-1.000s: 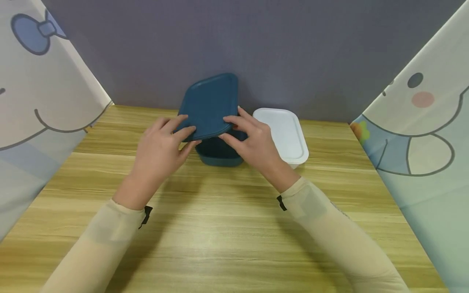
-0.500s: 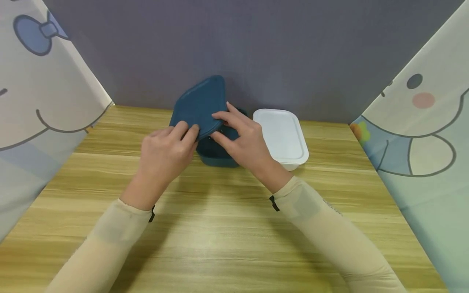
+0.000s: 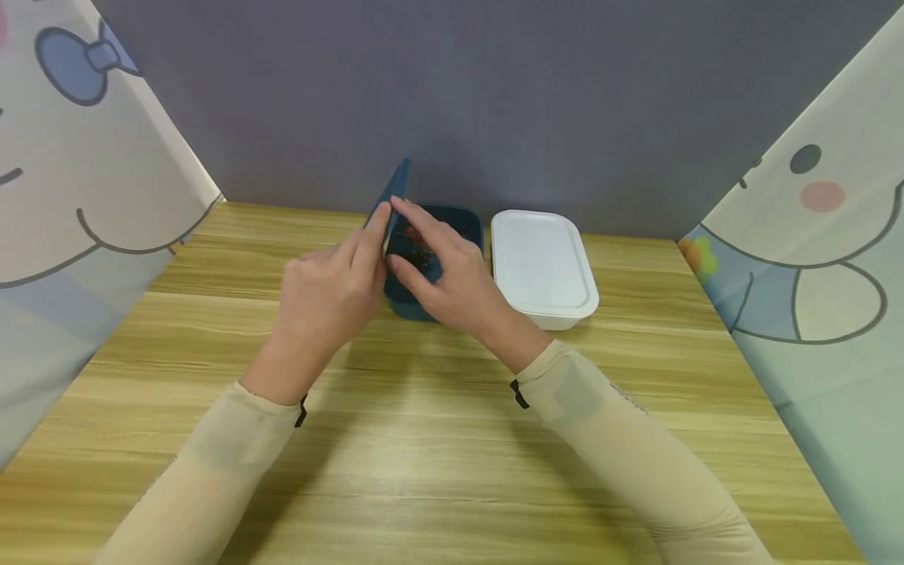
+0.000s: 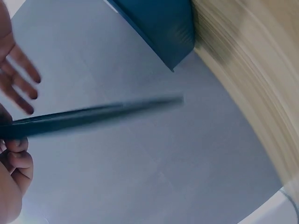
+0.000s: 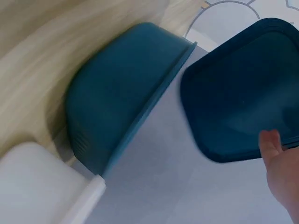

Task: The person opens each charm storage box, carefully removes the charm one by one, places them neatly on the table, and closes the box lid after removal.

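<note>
My left hand pinches a dark blue food container lid by its near side, and the lid stands nearly on edge. In the left wrist view the lid appears edge-on, with curled left fingers against it. My right hand is at the lid's right side, its fingers mostly straight and the fingertips at or touching the lid. Beneath the hands sits the uncovered dark blue container. Small dark and reddish bits show inside, too unclear to name. The right wrist view shows the lid's broad face.
Right of the blue container stands a white container with its white lid on. Both are on a wood-grain table, close to a grey back wall. Cartoon-printed panels flank the table.
The lid has turned from showing its top face to nearly edge-on, moving left and uncovering more of the container. My right fingers, earlier pinching its edge, are now straighter.
</note>
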Demonstrator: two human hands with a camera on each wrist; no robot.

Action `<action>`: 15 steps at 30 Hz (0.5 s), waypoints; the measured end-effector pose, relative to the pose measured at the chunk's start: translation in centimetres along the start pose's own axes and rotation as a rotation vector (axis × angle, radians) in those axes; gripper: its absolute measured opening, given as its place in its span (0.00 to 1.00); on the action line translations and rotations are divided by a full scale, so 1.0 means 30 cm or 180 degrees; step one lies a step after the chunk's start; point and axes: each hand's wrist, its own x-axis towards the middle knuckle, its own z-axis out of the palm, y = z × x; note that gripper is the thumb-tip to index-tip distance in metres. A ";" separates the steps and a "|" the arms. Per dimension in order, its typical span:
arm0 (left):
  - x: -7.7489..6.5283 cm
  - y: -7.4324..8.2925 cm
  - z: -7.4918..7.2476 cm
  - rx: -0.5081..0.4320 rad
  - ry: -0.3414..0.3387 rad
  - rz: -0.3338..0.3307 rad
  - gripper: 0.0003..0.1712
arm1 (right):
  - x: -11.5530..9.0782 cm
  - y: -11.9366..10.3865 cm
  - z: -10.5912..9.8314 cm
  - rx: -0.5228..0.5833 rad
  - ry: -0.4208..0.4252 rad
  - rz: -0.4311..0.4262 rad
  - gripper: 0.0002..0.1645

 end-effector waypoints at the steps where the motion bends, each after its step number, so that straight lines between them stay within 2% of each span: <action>1: 0.001 0.001 0.000 -0.0071 0.0053 -0.0094 0.26 | -0.002 0.002 0.003 0.0031 -0.0065 0.0091 0.37; 5: 0.011 0.005 -0.007 -0.0468 0.0260 -0.0495 0.26 | -0.020 0.014 0.019 -0.0006 -0.0376 0.0552 0.39; 8: 0.028 0.010 -0.017 -0.0676 0.0461 -0.0889 0.23 | -0.033 0.015 0.037 -0.0034 -0.0625 0.0827 0.39; 11: 0.050 0.013 -0.030 -0.0941 0.0783 -0.1472 0.20 | -0.035 0.003 0.066 0.0089 -0.0816 0.1106 0.40; 15: 0.080 0.005 -0.051 -0.1534 0.1404 -0.2377 0.12 | -0.022 -0.031 0.110 0.0668 -0.0909 0.1617 0.44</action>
